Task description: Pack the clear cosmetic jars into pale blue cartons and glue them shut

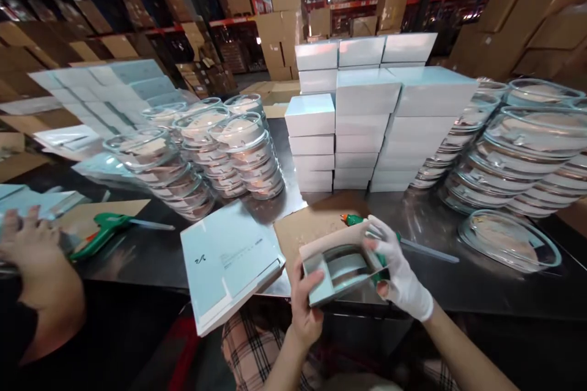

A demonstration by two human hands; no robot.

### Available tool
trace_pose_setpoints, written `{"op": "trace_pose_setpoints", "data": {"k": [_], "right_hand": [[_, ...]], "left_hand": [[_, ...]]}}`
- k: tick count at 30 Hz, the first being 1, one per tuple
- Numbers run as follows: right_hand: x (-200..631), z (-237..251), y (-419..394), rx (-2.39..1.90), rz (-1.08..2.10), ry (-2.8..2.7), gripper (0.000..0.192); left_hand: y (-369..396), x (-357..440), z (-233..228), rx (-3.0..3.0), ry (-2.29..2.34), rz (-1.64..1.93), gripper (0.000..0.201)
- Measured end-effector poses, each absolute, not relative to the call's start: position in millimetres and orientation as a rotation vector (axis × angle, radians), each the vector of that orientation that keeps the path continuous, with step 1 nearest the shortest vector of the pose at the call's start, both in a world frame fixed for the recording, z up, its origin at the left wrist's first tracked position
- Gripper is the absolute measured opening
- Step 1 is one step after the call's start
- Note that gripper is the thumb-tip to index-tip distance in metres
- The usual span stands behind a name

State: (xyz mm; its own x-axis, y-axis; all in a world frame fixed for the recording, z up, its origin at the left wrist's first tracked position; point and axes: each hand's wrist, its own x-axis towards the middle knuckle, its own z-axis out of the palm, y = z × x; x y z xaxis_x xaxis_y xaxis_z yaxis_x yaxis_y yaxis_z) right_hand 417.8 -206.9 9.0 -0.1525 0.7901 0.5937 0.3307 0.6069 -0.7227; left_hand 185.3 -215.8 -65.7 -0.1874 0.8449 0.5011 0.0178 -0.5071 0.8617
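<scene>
Between your hands sits the box [342, 272], long axis running nine to three; left hand [305, 305] grips its near corner, gloved right hand [397, 269] clasps the three-o'clock end.

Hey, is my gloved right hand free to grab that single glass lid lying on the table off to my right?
Probably not right now: the right hand is closed on the open box together with the left hand. The glass lid itself lies uncovered on the table, with nothing between.

One head-worn view — looking forward and down, close over the steel table [458, 281] — warehouse shelving beyond.
</scene>
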Motion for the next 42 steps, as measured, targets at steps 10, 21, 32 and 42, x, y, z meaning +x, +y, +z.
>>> {"op": "trace_pose_setpoints", "data": {"k": [10, 21, 32, 42], "right_hand": [[356.0, 19.2, -201.7, -1.156, 0.871, -1.029, 0.057], [450.0, 4.9, -206.2, -2.490, 0.639, -1.301, 0.048], [456.6, -9.4, -197.0, -1.894, 0.992, -0.889, 0.035], [419.1, 34.2, -260.1, -1.503, 0.862, -1.000, 0.037]], "left_hand": [[-205.7, 183.4, -69.2, 1.583, 1.056, 1.937, 0.059], [-194.6, 176.1, -53.6, 1.998, 0.929, 1.976, 0.038], [-246.0, 173.3, -53.2, 1.212, 1.293, 1.589, 0.045], [-236.7, 196.1, -33.1, 1.285, 1.265, 1.390, 0.042]]}}
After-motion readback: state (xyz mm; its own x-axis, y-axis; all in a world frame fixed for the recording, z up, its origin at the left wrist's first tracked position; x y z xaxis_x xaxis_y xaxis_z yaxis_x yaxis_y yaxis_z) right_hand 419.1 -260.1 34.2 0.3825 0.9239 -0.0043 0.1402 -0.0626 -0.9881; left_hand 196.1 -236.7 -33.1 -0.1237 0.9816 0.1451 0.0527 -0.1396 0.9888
